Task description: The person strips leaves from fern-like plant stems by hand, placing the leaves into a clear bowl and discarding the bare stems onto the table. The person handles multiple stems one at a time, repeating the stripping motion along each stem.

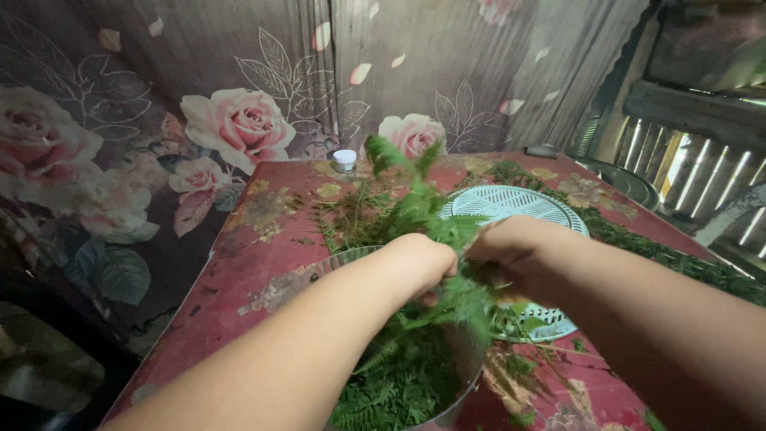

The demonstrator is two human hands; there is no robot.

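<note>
Left hand [419, 259] — closed in a fist around a leafy green sprig [415, 199], which rises tilted above both hands. Right hand [519, 247] — closed on the same sprig just beside the left, knuckles toward the camera; the two hands nearly touch. Metal bowl [459, 403] — directly below the hands, near the front edge of the surface, filled with feathery green leaves [399, 383]. Pale green perforated colander [511, 203] — behind and to the right of the hands, partly hidden by the right one. Loose stems and leaves [351, 215] — scattered behind the bowl. Surface [239, 271] — red floral cloth. Small white cap [345, 160] — at the far edge, against a rose-patterned wall covering [239, 120].
</note>
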